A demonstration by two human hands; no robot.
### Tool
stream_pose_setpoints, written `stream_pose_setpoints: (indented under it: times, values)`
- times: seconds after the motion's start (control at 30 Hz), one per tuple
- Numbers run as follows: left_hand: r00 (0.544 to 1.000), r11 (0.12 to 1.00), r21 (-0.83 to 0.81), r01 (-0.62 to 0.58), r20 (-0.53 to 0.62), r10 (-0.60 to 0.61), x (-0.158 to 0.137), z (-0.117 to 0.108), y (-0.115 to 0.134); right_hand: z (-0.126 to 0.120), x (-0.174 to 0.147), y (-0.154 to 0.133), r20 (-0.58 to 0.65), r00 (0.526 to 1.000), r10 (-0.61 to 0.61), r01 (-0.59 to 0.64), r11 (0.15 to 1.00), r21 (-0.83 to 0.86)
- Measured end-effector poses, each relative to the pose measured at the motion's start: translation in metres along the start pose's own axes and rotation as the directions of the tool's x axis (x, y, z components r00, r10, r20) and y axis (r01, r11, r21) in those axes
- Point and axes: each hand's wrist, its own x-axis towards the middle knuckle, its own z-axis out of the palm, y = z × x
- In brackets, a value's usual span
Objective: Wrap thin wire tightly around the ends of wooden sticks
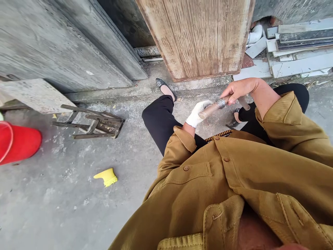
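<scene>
Plainly, both hands (197, 116) (239, 90) grip a wire-bound rod (209, 110), floor (183, 110) separating them from the panel's edge (205, 77).

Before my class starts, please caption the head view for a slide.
A white-gloved left hand and bare right hand hold a wire-wrapped stick, with a red bucket off to the left.

Red bucket (24, 143) nr wd stool (102, 121); yellow boot-shaped item (107, 176) on conc. flr (67, 205); stacked boards (304, 64).
</scene>
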Motion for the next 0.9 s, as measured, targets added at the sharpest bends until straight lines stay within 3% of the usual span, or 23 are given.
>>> stream_pose_setpoints:
  times: [0.13,0.23,0.4,0.5,0.6,0.67,0.73,0.8,0.87,0.9]
  values:
    - [0.995,0.991,-0.133,-0.013,-0.095,0.001,-0.003,0.004,-0.004,0.012,0.018,0.006,-0.155,0.978,-0.14,0.175,0.954,0.243]
    - [0.982,0.968,-0.25,-0.023,-0.188,-0.025,0.001,0.007,-0.007,0.02,0.028,0.003,-0.264,0.952,-0.156,0.247,0.901,0.358]
    - [0.925,0.832,-0.553,0.041,-0.294,-0.241,0.009,0.019,-0.016,0.019,0.018,-0.013,-0.387,0.905,-0.178,0.337,0.854,0.396]
    - [0.946,0.841,-0.539,0.04,-0.252,-0.206,0.008,0.019,-0.012,0.015,0.015,-0.015,-0.52,0.844,-0.135,0.362,0.857,0.366]
    - [0.977,0.926,-0.375,0.048,-0.176,-0.122,0.002,0.015,-0.003,0.008,0.022,-0.006,-0.695,0.717,0.045,0.214,0.936,0.281]
    - [0.993,0.979,-0.187,0.085,-0.068,-0.099,0.0,0.014,0.002,0.004,0.029,0.005,-0.771,0.617,0.154,-0.034,0.985,0.17]
    - [0.995,0.996,-0.018,0.092,0.042,-0.091,-0.001,0.013,0.004,0.002,0.035,0.014,-0.79,0.582,0.192,-0.341,0.94,-0.023]
    - [0.995,0.995,0.077,0.057,0.075,-0.063,-0.001,0.012,0.006,0.004,0.038,0.019,-0.739,0.634,0.229,-0.555,0.8,-0.228]
    - [0.998,0.992,0.122,0.024,0.049,-0.03,0.0,0.008,0.009,0.008,0.04,0.019,-0.616,0.729,0.299,-0.606,0.701,-0.376]
    - [0.999,0.99,0.136,0.017,0.033,-0.021,0.0,0.004,0.011,0.011,0.04,0.019,-0.525,0.784,0.332,-0.58,0.694,-0.427]
